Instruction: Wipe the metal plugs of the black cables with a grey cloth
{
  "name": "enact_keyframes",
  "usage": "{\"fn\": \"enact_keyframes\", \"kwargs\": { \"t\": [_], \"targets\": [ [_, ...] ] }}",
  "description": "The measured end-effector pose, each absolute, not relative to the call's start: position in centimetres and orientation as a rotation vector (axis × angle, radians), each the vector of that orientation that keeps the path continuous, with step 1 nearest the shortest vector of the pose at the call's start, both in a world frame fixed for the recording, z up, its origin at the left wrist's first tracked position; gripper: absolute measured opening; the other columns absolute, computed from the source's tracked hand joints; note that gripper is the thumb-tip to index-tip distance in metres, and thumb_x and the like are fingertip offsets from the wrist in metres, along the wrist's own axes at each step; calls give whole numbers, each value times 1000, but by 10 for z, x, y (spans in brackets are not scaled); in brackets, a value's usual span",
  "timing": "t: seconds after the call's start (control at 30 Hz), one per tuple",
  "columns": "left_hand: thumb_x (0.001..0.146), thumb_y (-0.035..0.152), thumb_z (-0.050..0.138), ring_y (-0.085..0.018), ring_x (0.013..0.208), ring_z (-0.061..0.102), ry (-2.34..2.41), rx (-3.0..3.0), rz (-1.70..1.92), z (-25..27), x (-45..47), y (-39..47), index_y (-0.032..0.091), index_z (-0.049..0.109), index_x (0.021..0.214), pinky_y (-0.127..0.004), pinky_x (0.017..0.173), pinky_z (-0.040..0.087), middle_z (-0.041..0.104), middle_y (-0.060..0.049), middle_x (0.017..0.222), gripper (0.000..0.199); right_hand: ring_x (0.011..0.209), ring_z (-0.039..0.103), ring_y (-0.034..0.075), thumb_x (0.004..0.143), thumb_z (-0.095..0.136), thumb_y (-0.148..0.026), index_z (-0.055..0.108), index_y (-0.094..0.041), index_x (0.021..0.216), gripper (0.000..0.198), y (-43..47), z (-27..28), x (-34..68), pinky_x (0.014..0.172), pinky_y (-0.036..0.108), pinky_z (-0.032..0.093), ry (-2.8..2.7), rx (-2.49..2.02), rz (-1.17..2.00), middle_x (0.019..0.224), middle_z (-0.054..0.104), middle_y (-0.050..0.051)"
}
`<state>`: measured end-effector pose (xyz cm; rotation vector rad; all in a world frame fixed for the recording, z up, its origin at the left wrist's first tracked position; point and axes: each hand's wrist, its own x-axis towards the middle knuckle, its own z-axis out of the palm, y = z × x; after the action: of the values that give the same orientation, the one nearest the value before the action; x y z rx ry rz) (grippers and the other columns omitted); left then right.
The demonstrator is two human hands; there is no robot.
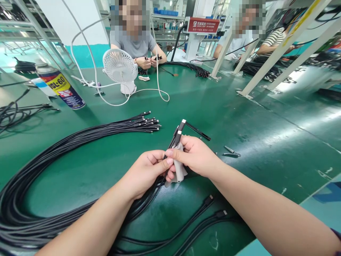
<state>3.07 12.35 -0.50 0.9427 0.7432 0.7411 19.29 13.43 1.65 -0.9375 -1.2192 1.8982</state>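
Note:
My left hand is closed round a few thin black cables, thumb and fingers pinched just below their ends. My right hand grips a pale grey cloth, which is wrapped against the cables near their plugs. Above the fingers, two silver-tipped USB-C-style plugs point upward. To the left, a large looped bundle of black cables lies on the green table, its plug ends gathered beyond my left hand. Other cable ends lie below my right forearm.
Tweezers and a thin black strip lie beyond my right hand. A spray can, a white fan with a trailing cord and white posts stand farther back. Co-workers sit across the table near more cables.

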Motion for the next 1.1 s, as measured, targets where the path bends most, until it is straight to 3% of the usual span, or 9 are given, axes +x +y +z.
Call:
{"fn": "enact_keyframes", "kwargs": {
  "t": [0.37,0.67,0.83,1.1],
  "targets": [
    [70,46,83,-10,53,54,775,943,755,-4,31,123,11,64,71,-22,54,48,61,-1,59,40,48,68,18,72,81,-48,50,-20,81,43,137,12,193,46,28,55,-1274,-944,1856,53,67,-2],
    [69,38,85,-5,52,50,812,751,854,1,30,127,11,62,71,-17,54,41,57,2,59,35,53,60,11,77,72,-56,57,-17,76,41,146,8,198,51,24,49,-1449,-1139,1528,64,66,-1],
    [63,40,89,-5,51,49,841,762,857,1,31,126,12,60,70,-17,52,39,56,3,55,41,60,67,16,74,75,-59,59,-17,80,45,144,6,197,54,28,53,-1470,-1144,1532,68,68,1],
    [56,35,92,-6,50,49,856,835,845,3,33,125,12,59,68,-19,52,40,58,3,56,42,57,71,18,79,71,-56,57,-18,90,42,137,9,194,54,30,59,-1366,-961,1710,69,69,0]
  ]
}}
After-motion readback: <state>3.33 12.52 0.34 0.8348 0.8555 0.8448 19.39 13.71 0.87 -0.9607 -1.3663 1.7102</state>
